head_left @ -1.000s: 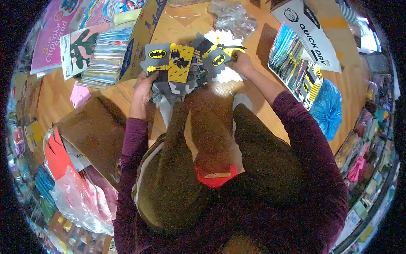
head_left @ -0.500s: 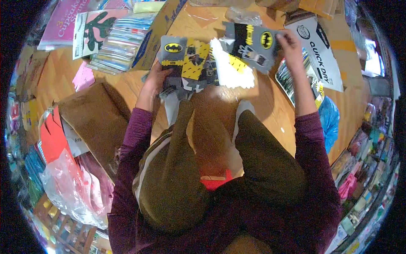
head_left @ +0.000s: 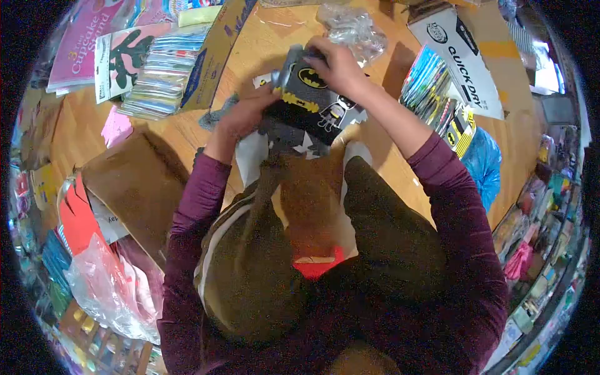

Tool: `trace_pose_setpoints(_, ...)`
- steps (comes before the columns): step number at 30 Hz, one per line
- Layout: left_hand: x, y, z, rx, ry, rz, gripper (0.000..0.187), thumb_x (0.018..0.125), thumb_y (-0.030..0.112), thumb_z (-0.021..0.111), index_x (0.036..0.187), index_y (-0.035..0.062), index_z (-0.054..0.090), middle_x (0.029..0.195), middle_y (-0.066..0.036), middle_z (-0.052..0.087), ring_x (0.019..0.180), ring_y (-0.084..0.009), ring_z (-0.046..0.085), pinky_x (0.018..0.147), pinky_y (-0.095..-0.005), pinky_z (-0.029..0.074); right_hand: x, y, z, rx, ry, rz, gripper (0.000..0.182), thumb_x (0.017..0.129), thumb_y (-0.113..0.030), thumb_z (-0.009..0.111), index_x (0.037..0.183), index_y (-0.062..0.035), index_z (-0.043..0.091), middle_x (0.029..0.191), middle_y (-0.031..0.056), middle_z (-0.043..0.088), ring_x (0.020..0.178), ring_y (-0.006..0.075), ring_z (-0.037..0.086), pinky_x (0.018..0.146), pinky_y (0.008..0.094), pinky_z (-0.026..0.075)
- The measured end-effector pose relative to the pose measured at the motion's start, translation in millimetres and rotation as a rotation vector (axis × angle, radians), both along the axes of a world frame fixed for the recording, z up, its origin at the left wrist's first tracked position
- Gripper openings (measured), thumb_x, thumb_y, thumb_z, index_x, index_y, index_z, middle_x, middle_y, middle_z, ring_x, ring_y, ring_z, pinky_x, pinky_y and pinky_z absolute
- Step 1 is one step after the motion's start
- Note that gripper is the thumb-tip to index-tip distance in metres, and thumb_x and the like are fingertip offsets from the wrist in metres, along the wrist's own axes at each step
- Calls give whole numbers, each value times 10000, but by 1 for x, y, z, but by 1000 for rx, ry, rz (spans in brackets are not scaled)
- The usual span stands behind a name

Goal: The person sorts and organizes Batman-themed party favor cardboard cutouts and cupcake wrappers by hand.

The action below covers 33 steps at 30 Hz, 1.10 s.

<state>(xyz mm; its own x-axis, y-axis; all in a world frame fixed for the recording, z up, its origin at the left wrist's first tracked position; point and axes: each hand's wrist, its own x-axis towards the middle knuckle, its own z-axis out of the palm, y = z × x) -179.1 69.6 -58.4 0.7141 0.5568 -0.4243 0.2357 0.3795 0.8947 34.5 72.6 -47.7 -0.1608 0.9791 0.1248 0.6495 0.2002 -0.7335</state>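
Note:
A stack of grey, black and yellow Batman-printed card pieces (head_left: 306,103) is held above the floor in front of my feet. My left hand (head_left: 242,119) is closed on the left edge of the pieces. At their top edge, my right hand (head_left: 340,67) grips with bent fingers, partly covering the grey piece with the yellow bat emblem. Black and white jagged lower edges (head_left: 300,145) hang down between my shins. How many pieces are stacked cannot be seen.
An open cardboard box (head_left: 209,65) with plastic-sleeved packets (head_left: 165,75) stands at upper left. A "Quick Dry" carton (head_left: 462,69), colourful packets (head_left: 431,78) and a blue plastic bag (head_left: 482,165) are at right. Clear plastic wrap (head_left: 353,34) lies ahead; a brown box (head_left: 128,187) is at left.
My right hand has moved left, bringing its Batman-printed piece over those in my left hand. The bright white jagged sheet is now covered. Colourful packets at right show more fully.

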Motion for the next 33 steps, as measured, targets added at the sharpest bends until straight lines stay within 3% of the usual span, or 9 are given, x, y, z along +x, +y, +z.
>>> trace_pose_setpoints(4, 14, -9, -9, -275, -237, 304, 430, 820, 179, 520, 1197, 11, 403, 1087, -81, 508, 960, -142, 485, 821, -260, 392, -17, 0, 2, -89, -57, -42, 233, 756, -161, 584, 929, -26, 507, 855, 159, 579, 813, 334, 561, 689, 342, 444)
trace_pose_setpoints(8, 10, -4, -23, -13, 12, 294, 406, 764, 119, 591, 1130, 7, 456, 1021, -64, 550, 901, -147, 522, 776, -266, 423, -18, 5, -4, -73, 119, 64, 357, 769, -214, 591, 1048, -26, 472, 929, 152, 592, 882, 258, 575, 725, 318, 459)
trace_pose_setpoints(12, -31, 12, -41, -123, -70, 556, 341, 742, 96, 612, 1056, 7, 513, 968, -56, 577, 866, -154, 538, 763, -274, 426, 76, 12, -34, -204, 41, -362, 259, 787, -201, 577, 951, -3, 542, 828, 100, 610, 738, 163, 586, 669, 269, 461)
trace_pose_setpoints(16, -61, 13, -33, 17, 0, 719, 324, 743, 90, 612, 1043, 6, 522, 954, -52, 581, 858, -145, 534, 758, -275, 420, 141, -34, -105, -454, 123, -716, 339, 708, -293, 615, 852, 13, 602, 782, 153, 621, 741, 222, 603, 644, 322, 474)
trace_pose_setpoints(18, -62, 11, -31, 82, 77, 729, 308, 741, 82, 613, 1028, 6, 529, 943, -52, 586, 845, -138, 534, 753, -271, 414, 153, -56, -147, -556, -205, -698, 425, 663, -365, 653, 787, 39, 605, 766, 162, 620, 733, 222, 605, 667, 326, 475)
trace_pose_setpoints(21, -60, 9, -45, 36, 176, 702, 293, 737, 75, 612, 1012, 8, 536, 941, -52, 588, 827, -131, 536, 752, -259, 405, 130, -77, -150, -882, -34, -561, 387, 654, -285, 696, 854, 25, 581, 727, 67, 582, 599, 148, 540, 517, 290, 438)
trace_pose_setpoints(25, -56, 7, -58, -7, 78, 696, 256, 741, 66, 597, 986, 15, 546, 907, -44, 592, 815, -128, 535, 737, -263, 404, 98, -90, -175, -731, -119, -579, 425, 628, -245, 723, 909, 34, 570, 770, 87, 590, 655, 160, 547, 577, 294, 450)
trace_pose_setpoints(28, -56, 7, -62, -68, 91, 726, 247, 742, 57, 591, 980, 11, 545, 894, -40, 593, 809, -128, 535, 728, -270, 410, 80, -86, -148, -774, 321, -566, 572, 587, -144, 757, 1040, 83, 491, 923, 125, 585, 771, 175, 544, 681, 268, 444)
trace_pose_setpoints(33, -64, 2, -84, -146, 133, 693, 236, 745, 54, 588, 976, 23, 549, 901, -34, 592, 801, -128, 533, 721, -273, 410, 87, -90, -176, -840, 382, -579, 705, 598, -139, 755, 1121, 151, 383, 966, 161, 565, 824, 193, 539, 679, 275, 446)
